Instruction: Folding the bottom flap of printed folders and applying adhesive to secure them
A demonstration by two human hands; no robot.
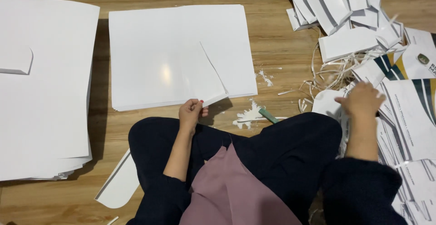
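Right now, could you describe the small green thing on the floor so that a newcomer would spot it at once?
Start at the white paper stack on the wooden floor ahead of the seated person. Just beyond its near right corner lies a splash of white scraps, and the green stick-like tool lies slanted against it. It is the only green thing among white paper.

Left hand [190, 112] pinched forward; right hand [362, 100] reaching rightward, palm down.

Sheet stack [181, 57]: glossy white paper, smooth, catching a glare.
Floor [272, 38]: wood-look planks, satin sheen.
Printed sheets [408, 116]: smooth paper.
Trimmings [327, 70]: thin curling paper strips.
Trousers [290, 138]: matt dark cloth.
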